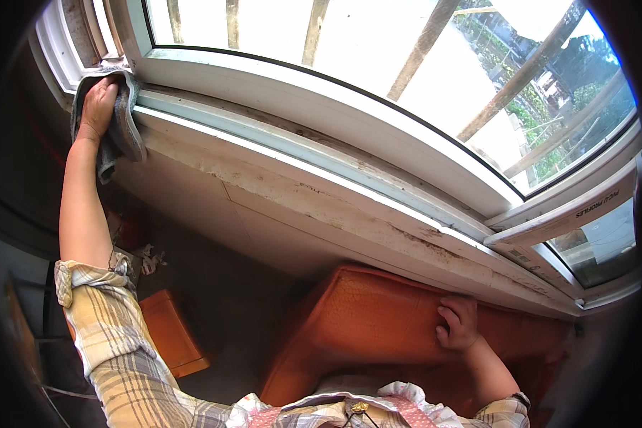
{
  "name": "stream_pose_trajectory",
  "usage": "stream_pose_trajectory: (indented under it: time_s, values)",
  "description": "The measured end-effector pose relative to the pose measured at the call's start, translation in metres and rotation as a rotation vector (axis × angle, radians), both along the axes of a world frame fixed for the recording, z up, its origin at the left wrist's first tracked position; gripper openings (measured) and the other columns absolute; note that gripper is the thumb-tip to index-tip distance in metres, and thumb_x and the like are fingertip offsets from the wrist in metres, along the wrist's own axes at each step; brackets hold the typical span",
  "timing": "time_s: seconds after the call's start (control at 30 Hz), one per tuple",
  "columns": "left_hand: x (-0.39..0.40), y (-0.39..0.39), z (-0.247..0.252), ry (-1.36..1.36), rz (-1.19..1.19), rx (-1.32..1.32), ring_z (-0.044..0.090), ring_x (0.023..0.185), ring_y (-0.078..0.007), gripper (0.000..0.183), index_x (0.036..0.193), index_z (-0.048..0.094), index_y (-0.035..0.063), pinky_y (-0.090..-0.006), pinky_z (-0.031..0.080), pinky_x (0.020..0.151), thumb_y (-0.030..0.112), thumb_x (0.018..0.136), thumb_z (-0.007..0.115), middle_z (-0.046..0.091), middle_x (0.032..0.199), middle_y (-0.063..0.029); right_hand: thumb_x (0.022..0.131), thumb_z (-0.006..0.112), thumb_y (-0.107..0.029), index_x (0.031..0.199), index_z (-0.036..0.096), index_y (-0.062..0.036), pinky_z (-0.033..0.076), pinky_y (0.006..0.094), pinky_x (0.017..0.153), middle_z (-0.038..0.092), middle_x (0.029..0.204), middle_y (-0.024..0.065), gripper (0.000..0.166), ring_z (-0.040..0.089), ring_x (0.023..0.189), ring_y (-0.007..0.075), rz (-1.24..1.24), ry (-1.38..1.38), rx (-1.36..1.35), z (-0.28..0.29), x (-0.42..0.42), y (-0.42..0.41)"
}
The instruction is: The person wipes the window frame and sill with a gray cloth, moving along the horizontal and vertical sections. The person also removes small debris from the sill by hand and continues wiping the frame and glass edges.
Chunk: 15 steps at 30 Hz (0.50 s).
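At the far left corner of the window, my left hand point(99, 107) is closed on a grey-blue cloth point(129, 134). The cloth is pressed against the lower frame corner, and part of it hangs below the sill. My fingertips are hidden in its folds. A white plastic window track point(299, 155) runs from there to the right, with dark dirt along its groove. My right hand point(460, 323) rests on the back of an orange leather-like sofa point(385, 305). Its fingers are bent, the thumb stands apart, and it holds nothing visible.
Above the track stands a white-framed window sash point(321, 96), with wooden poles outside the glass. The rough sill edge point(278, 187) is stained. Another frame section point(567, 214) bearing print is at the right. An orange box-like object point(174, 334) lies below my left arm, near crumpled scraps point(151, 259).
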<state>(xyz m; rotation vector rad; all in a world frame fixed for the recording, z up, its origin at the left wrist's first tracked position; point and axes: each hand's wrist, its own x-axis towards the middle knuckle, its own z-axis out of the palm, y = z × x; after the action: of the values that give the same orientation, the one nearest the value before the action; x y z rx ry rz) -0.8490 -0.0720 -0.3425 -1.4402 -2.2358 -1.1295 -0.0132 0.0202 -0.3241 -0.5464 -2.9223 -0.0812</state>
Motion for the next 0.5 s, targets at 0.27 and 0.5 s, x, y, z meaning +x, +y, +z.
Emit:
stream_pose_trajectory:
  time_s: [0.27, 0.5]
  values:
    - [-0.008, 0.000, -0.024, -0.105, 0.102, 0.076, 0.063, 0.109, -0.0365, 0.041, 0.115, 0.067, 0.0008, -0.0390, 0.046, 0.097, 0.025, 0.092, 0.045, 0.068, 0.114, -0.0226, 0.072, 0.070, -0.024, 0.114, 0.062, -0.0105, 0.043, 0.0456, 0.089, 0.062, 0.123, 0.0106, 0.045, 0.060, 0.109, 0.0318, 0.013, 0.038, -0.031, 0.005, -0.001, -0.001]
    - [-0.011, 0.010, -0.007, -0.018, 0.118, 0.114, 0.062, 0.109, -0.0388, 0.038, 0.116, 0.068, 0.0042, -0.0407, 0.047, 0.093, 0.025, 0.093, 0.046, 0.068, 0.112, -0.0218, 0.072, 0.072, -0.023, 0.113, 0.066, -0.0105, 0.045, 0.0435, 0.088, 0.062, 0.125, 0.0086, 0.043, 0.060, 0.111, 0.0292, -0.010, 0.055, -0.053, 0.007, -0.012, -0.004]
